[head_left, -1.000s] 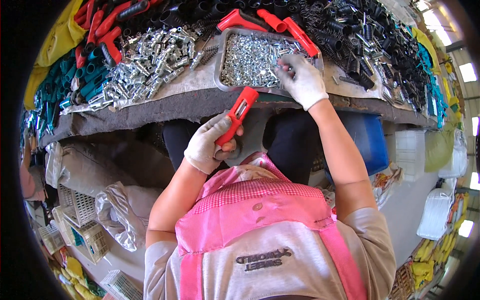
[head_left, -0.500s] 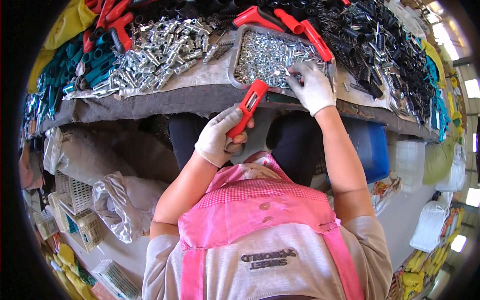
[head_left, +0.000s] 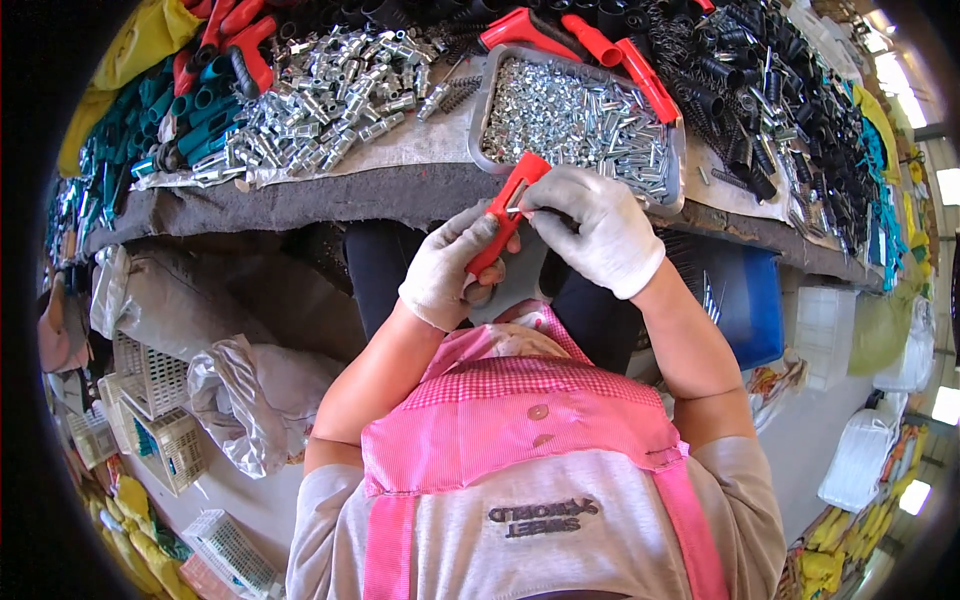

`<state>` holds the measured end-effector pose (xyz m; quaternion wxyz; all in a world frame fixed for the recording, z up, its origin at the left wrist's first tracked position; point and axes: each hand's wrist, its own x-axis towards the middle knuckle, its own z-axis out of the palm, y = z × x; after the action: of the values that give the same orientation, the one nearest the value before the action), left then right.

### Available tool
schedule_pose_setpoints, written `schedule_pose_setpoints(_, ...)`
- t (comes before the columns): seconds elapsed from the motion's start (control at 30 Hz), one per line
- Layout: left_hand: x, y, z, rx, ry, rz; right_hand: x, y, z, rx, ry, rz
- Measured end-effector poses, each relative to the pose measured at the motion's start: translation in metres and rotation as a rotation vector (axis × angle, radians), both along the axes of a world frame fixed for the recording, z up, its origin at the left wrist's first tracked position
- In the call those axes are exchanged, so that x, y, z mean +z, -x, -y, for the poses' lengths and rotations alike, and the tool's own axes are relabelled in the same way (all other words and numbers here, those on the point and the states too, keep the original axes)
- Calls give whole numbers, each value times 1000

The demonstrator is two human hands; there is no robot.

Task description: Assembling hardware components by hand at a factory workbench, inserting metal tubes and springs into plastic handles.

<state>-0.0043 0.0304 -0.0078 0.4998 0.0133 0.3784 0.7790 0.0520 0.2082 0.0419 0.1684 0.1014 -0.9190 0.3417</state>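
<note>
My left hand (head_left: pixel 438 268), in a whitish work glove with bare fingertips showing, is wrapped round a red plastic handle-shaped housing (head_left: pixel 525 172). The housing tilts up and to the right, with a long slot in its side. My gloved right hand (head_left: pixel 603 228) is closed in a pinch at that slot. A thin, shiny metal pin (head_left: pixel 513 210) shows between its fingertips and the housing; how deep the pin sits is hidden. Just beyond both hands stands a grey tray (head_left: pixel 478 125) of small nuts and short metal pins.
Silvery metal fittings (head_left: pixel 335 100) are heaped left of the tray, beside teal housings (head_left: pixel 205 125). More red housings (head_left: pixel 648 80) lie at the tray's far side. Black springs and sleeves (head_left: pixel 745 105) pile up on the right. A blue bin (head_left: pixel 750 300) stands below the cloth-covered table edge (head_left: pixel 300 200).
My right hand has moved from the tray, left and toward me, to the red housing, bringing a metal pin to its slot. My left hand keeps its hold, nearly still.
</note>
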Motion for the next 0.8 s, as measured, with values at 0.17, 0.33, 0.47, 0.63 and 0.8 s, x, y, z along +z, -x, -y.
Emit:
schedule_pose_setpoints(0.17,1,-3,0,21,37,-56,2,-3,4,-18,-75,52)
schedule_pose_setpoints(0.33,5,-8,-2,57,128,-197,-3,-9,24,-154,-180,-56)
schedule_pose_setpoints(0.47,12,-12,-2,88,189,-243,-9,-13,27,-267,186,-2)
schedule_pose_setpoints(0.63,10,-13,0,78,160,-190,-17,-19,33,-345,249,-5)
schedule_pose_setpoints(0.8,13,-15,0,76,202,-215,-32,-21,33,-394,470,30)
